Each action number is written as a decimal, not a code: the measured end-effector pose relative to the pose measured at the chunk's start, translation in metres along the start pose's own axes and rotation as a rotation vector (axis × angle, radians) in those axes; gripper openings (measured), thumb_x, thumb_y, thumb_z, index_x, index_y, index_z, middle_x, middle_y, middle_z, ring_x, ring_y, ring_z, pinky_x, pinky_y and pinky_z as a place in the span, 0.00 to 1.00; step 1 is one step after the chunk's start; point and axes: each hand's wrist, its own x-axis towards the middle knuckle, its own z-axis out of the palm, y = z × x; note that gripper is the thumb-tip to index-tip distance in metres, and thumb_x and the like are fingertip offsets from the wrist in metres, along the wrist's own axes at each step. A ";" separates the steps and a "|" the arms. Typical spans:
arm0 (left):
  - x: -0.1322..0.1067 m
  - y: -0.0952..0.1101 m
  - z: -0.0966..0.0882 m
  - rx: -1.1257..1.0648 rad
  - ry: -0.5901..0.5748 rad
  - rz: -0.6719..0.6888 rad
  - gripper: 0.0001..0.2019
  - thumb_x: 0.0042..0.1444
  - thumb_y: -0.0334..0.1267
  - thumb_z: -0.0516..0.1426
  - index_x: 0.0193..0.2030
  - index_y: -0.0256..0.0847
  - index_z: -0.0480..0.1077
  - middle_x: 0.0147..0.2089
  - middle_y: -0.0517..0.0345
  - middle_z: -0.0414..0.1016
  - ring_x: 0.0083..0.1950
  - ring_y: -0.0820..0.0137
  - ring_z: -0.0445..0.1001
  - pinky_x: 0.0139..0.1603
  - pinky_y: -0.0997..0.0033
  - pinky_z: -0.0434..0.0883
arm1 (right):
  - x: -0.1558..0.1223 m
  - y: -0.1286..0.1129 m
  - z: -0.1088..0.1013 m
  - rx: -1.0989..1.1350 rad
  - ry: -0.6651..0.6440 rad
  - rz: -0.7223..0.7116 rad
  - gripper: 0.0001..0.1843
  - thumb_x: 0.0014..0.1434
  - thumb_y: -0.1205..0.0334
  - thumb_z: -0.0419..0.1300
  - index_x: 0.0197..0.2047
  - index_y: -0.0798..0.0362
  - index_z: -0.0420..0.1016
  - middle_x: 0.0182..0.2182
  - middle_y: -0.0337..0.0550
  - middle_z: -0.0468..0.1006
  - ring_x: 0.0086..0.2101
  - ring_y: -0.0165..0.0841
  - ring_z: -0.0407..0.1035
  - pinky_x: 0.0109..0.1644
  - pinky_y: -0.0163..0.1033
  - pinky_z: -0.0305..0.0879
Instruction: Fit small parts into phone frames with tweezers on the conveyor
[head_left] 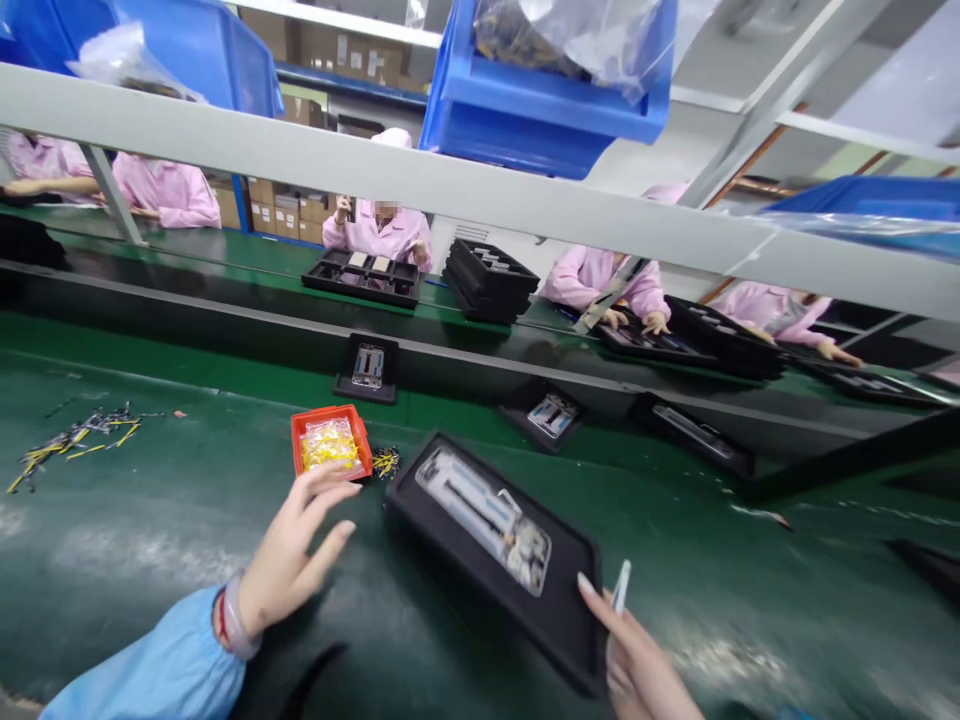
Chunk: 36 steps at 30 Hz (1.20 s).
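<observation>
Green conveyor belt (150, 580): left hand (289, 555) fingers spread, empty; right hand (637, 660) gripping black tray (480, 560) edge.

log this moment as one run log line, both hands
left hand: open, near red tray | right hand: holding white strip, touching black tray

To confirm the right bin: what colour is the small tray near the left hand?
Orange-red, clearest in the head view: the small tray, beside the left hand.
</observation>
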 end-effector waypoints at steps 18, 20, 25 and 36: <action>-0.014 -0.069 0.016 0.178 0.260 -0.133 0.13 0.65 0.40 0.46 0.47 0.39 0.68 0.49 0.46 0.66 0.42 0.68 0.74 0.43 0.65 0.75 | 0.149 -0.080 0.219 -0.730 0.128 -0.267 0.06 0.63 0.61 0.60 0.39 0.57 0.72 0.37 0.41 0.75 0.35 0.33 0.71 0.39 0.41 0.70; -0.015 -0.067 0.018 0.187 0.266 -0.085 0.12 0.65 0.38 0.47 0.47 0.38 0.68 0.49 0.46 0.66 0.39 0.70 0.75 0.41 0.67 0.75 | 0.146 -0.075 0.246 -0.859 0.072 -0.326 0.07 0.62 0.61 0.61 0.39 0.56 0.73 0.39 0.42 0.75 0.39 0.36 0.71 0.45 0.44 0.68; -0.015 -0.066 0.019 0.194 0.251 -0.038 0.11 0.64 0.36 0.48 0.47 0.39 0.68 0.47 0.46 0.68 0.34 0.71 0.75 0.39 0.69 0.76 | 0.146 -0.057 0.318 -1.093 0.039 -0.349 0.18 0.60 0.53 0.62 0.46 0.58 0.72 0.50 0.51 0.71 0.46 0.41 0.69 0.50 0.49 0.65; -0.017 -0.068 0.025 0.206 0.253 0.025 0.12 0.63 0.40 0.48 0.48 0.39 0.68 0.46 0.45 0.69 0.35 0.69 0.75 0.37 0.69 0.77 | 0.163 -0.057 0.363 -1.212 0.137 -0.288 0.24 0.63 0.51 0.58 0.57 0.55 0.64 0.56 0.52 0.65 0.46 0.42 0.68 0.48 0.51 0.67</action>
